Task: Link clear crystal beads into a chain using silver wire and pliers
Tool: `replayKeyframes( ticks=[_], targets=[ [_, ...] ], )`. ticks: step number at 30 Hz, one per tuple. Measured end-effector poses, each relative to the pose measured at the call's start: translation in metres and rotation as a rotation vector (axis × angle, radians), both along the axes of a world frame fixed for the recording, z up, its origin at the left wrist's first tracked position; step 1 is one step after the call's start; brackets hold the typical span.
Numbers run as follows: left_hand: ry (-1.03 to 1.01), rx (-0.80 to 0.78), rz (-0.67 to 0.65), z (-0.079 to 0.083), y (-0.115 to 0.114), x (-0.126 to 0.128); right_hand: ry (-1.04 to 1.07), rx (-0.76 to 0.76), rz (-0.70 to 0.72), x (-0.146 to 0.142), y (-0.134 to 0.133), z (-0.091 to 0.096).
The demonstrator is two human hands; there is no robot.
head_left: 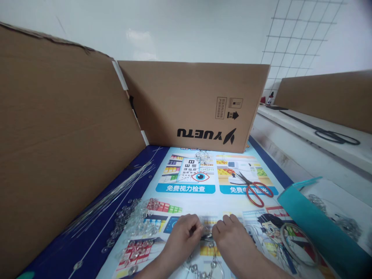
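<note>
My left hand [187, 234] is closed in a pinch, thumb and forefinger together, low in the middle of the view. Close on its right, my right hand [232, 237] is curled shut, knuckles up. A small dark metal piece [207, 236] shows in the gap between them; its kind is hard to make out. Under the hands hangs or lies a strand of clear beads on thin wire [203, 267], partly hidden by the wrists. Loose clear beads [136, 219] are spread left of my left hand. Red-handled scissors [255, 192] lie partly open beyond my right hand.
Thin straight wires [116, 193] lie at the left by a tall cardboard wall [66, 128]. Another cardboard panel [188, 104] closes the back, with a wire tangle [202, 156] before it. To the right are a wire coil [300, 245] and a teal box [322, 221] holding wire clusters.
</note>
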State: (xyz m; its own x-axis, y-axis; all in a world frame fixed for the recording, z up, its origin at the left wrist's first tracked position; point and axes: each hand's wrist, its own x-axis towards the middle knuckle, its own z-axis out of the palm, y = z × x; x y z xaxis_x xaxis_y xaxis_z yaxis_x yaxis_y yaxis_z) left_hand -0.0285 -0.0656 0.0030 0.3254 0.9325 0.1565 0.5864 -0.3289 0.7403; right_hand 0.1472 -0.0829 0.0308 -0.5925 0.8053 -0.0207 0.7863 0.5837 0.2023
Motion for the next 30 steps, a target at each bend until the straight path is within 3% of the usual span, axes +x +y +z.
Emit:
replayKeyframes(
  ticks=[9, 20, 30],
  targets=[
    [-0.004, -0.007, 0.012, 0.003, 0.000, 0.001, 0.023, -0.003, -0.024, 0.000, 0.002, 0.001],
    [0.011, 0.022, 0.015, 0.001, 0.000, 0.001, 0.009, -0.113, -0.087, -0.002, 0.002, 0.014],
    [0.039, 0.041, 0.060, 0.000, -0.004, 0.003, 0.026, -0.099, -0.090, -0.008, 0.000, 0.014]
  ],
)
